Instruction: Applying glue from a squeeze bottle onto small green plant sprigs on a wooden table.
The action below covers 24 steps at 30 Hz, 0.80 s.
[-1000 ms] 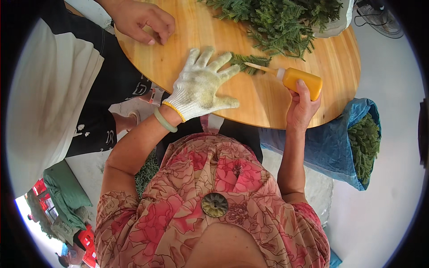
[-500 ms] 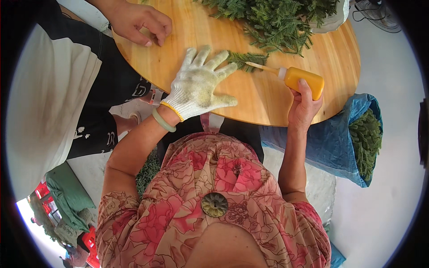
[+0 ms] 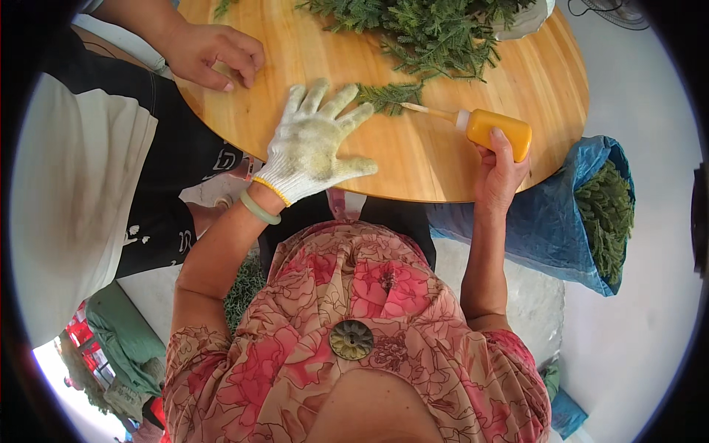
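My left hand (image 3: 310, 144) wears a white knit glove with greenish stains and a yellow cuff edge. Its fingers are spread flat over the wooden table, with a pale green bangle on the wrist. Just beyond the gloved fingertips lies a small green conifer sprig (image 3: 390, 97). Bare and closed, my right hand (image 3: 502, 171) grips a yellow squeeze bottle (image 3: 499, 133) lying nearly level, its long thin nozzle pointing left. The nozzle tip is at the sprig's lower edge; whether it touches cannot be told.
On the round wooden table (image 3: 532, 92), a heap of conifer branches (image 3: 436, 33) covers the far side. Another person's hand (image 3: 214, 55) rests at its left edge. A blue sack (image 3: 546, 236) of greenery stands right, beside the table. A wire-guarded fan (image 3: 617, 11) is at far right.
The view has shifted a little, and table and branches appear farther left. The nozzle tip sits slightly nearer the sprig's right end. Both hands keep their pose.
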Tool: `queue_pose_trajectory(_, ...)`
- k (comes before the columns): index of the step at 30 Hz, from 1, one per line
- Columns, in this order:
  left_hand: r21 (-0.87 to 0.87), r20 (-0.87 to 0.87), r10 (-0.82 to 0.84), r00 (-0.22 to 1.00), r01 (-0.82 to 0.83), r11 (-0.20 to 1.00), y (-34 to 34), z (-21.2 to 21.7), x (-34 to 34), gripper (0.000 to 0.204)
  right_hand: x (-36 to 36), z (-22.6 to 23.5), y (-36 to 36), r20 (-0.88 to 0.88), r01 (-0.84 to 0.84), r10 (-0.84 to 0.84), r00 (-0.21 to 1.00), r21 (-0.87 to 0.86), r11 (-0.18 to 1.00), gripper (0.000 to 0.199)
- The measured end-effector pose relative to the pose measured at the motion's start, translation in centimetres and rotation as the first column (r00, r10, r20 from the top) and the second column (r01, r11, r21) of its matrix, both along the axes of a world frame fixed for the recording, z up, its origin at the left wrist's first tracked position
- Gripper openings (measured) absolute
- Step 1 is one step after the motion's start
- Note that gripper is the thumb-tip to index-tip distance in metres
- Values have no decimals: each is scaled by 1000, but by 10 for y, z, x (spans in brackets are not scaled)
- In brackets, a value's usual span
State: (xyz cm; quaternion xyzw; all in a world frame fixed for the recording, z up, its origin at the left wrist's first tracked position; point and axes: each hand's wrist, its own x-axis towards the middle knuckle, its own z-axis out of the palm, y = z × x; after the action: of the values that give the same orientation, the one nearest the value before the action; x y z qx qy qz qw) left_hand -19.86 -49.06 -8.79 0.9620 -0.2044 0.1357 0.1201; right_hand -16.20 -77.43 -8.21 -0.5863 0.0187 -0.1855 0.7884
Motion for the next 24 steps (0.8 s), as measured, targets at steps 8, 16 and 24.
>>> queue_pose_trajectory(8, -27, -1, -5, 1000, 5, 1000, -1, -1, 0, 77, 0, 0, -1, 3, 4, -4, 1000, 28, 1000, 35)
queue_pose_trajectory(16, -22, 33, -16, 999, 17, 1000, 0, 0, -1, 76, 0, 1, -2, -11, 0, 0, 1000, 3, 1000, 37)
queue_pose_trajectory(24, 1, 25, -16, 1000, 16, 1000, -1, 4, -3, 75, -1, 4, 12, 0, 4, -4, 1000, -46, 999, 37)
